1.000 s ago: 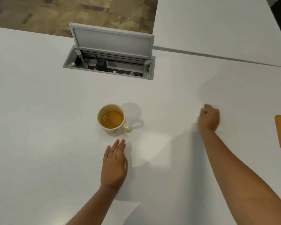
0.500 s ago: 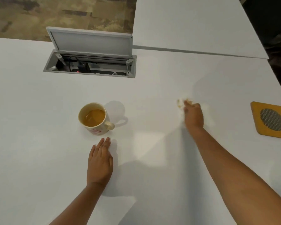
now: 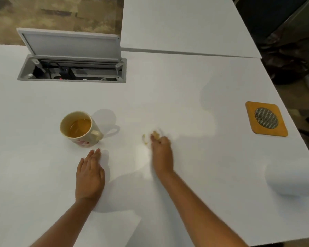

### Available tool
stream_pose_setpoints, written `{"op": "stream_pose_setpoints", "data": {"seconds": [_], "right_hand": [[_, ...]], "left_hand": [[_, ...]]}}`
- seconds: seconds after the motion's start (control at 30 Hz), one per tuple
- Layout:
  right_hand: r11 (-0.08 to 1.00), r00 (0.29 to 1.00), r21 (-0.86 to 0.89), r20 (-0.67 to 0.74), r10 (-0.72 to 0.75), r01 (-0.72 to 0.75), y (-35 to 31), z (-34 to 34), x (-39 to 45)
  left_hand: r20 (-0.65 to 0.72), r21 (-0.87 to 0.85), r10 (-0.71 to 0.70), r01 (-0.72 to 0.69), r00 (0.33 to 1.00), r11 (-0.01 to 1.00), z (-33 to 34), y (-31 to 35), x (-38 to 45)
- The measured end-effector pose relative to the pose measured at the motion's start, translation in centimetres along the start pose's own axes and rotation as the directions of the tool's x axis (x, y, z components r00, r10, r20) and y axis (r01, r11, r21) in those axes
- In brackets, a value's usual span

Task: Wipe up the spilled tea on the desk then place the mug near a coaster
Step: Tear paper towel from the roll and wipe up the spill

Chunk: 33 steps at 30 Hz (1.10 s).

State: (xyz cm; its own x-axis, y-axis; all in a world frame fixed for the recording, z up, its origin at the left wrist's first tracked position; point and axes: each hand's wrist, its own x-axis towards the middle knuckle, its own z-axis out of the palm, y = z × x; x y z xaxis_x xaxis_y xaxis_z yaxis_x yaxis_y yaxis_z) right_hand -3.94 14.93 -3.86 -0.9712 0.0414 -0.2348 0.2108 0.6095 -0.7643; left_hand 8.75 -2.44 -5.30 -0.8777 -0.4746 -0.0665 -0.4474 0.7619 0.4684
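The fingers (image 3: 95,155) of the left hand (image 3: 90,177) lay flat and close together on the desk (image 3: 168,97), holding nothing, their tips just beside the base of the mug (image 3: 80,128). The right hand (image 3: 162,152) was curled shut on a small wad of tissue (image 3: 156,134), stained yellow with tea, although the blur made it hard to see how the fingers sat around it.

Half a second before, this hand with the wad was further toward the right edge of the desk, nearer to the coaster (image 3: 266,120); now it had swept toward the mug and a little toward the near edge. A thin yellow trace of tea (image 3: 145,139) showed just left of the wad. I judge that the wiping stroke was in progress and that the spill was nearly gone, but not completely, because that trace was still on the surface.

The mug stood upright in the left middle of the desk, its handle turned to the right, and it was about half full of amber tea. It was well apart from the coaster, which lay near the right edge, so the second step was not yet done. The open cable box (image 3: 71,70) near the far edge held a power strip and dark cables. A white roll (image 3: 292,177) lay at the near right corner.
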Motion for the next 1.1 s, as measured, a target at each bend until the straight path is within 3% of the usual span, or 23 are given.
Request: {"op": "stream_pose_setpoints", "data": {"seconds": [0.13,0.2,0.23,0.3,0.37,0.47,0.57,0.63,0.7,0.77,0.83,0.9,1.0,1.1], "right_hand": [[0.994,0.933,0.023,0.345,-0.106,0.105,-2.1,5.1,-8.2],[0.993,0.908,0.002,0.405,-0.108,0.117,-1.2,3.5,-7.1],[0.995,0.926,0.004,0.366,-0.098,0.104,-0.5,1.9,-5.4],[1.0,0.987,-0.012,0.158,0.013,-0.011,1.2,-2.6,-1.3],[0.992,0.993,-0.06,-0.042,0.109,-0.111,4.4,-8.2,2.0],[0.959,0.927,-0.084,-0.291,0.238,-0.272,9.7,-15.6,2.5],[0.942,0.864,-0.096,-0.436,0.251,-0.322,11.9,-16.7,0.1],[0.951,0.903,-0.163,-0.389,0.183,-0.263,9.9,-13.2,-2.3],[0.948,0.971,-0.304,-0.239,0.025,-0.1,6.4,-8.0,-5.0],[0.972,0.996,-0.219,-0.021,-0.09,0.083,2.6,-1.5,-8.0],[0.962,0.952,-0.18,0.265,-0.154,0.206,-0.5,4.1,-11.7],[0.963,0.885,-0.129,0.438,-0.16,0.238,-1.7,6.4,-14.8],[0.973,0.857,-0.093,0.496,-0.141,0.213,-0.6,4.0,-14.4],[0.973,0.944,-0.115,0.289,-0.16,0.2,2.1,-2.2,-8.9]], "left_hand": [[-0.032,-0.13,-0.062,0.057,0.998,0.99,0.2,-0.4,-0.1],[-0.036,-0.146,-0.06,0.055,0.998,0.988,0.1,-0.5,-0.1],[-0.039,-0.148,-0.055,0.048,0.998,0.988,0.0,-0.6,-0.1],[-0.031,-0.153,-0.058,0.053,0.998,0.987,0.0,-0.5,0.0],[-0.014,-0.158,-0.067,0.064,0.998,0.985,-0.1,-0.4,0.0],[0.005,-0.158,-0.075,0.074,0.997,0.985,0.0,-0.6,-0.1],[-0.001,-0.178,-0.069,0.068,0.998,0.982,0.0,-0.5,0.2],[-0.021,-0.196,-0.055,0.05,0.998,0.979,0.0,-0.4,0.1],[-0.035,-0.218,-0.048,0.039,0.998,0.975,-0.1,-0.4,0.0],[-0.049,-0.273,-0.056,0.04,0.997,0.961,-0.3,-0.6,0.2],[-0.042,-0.317,-0.035,0.02,0.998,0.948,-0.5,-1.0,0.2],[-0.02,-0.326,0.017,-0.023,1.0,0.945,-0.8,-1.8,0.2],[0.038,-0.343,0.097,-0.078,0.995,0.936,-1.5,-2.8,0.4],[0.062,-0.39,0.047,-0.019,0.997,0.921,-1.8,-2.6,0.3]]}}
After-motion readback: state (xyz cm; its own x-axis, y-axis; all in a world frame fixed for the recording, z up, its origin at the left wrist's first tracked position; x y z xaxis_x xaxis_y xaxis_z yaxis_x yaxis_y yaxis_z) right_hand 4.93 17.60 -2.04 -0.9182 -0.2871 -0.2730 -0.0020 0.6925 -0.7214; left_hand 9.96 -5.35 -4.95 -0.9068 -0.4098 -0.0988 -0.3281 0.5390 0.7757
